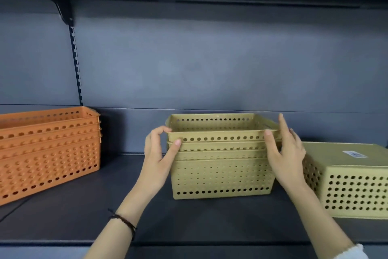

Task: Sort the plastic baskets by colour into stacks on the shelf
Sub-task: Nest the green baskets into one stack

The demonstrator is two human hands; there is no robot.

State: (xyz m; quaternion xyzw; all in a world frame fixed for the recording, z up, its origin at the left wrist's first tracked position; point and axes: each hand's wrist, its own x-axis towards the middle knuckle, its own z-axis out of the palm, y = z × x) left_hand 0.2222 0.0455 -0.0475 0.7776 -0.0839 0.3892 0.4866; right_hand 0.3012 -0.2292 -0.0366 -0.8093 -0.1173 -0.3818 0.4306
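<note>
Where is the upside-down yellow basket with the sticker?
In the head view, the upside-down yellow plastic basket sits on the dark shelf at the far right, just right of the yellow basket stack and the right hand.

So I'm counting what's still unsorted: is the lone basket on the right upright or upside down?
Upside down. The lone basket shows its solid flat base on top, with a white label on it, and its rim rests on the shelf.

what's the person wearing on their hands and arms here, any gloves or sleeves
No gloves: both hands are bare. The left hand has a thin dark braided cord bracelet around the wrist, forearm uncovered. The right hand has a white fuzzy sleeve cuff showing low on the forearm.
</note>
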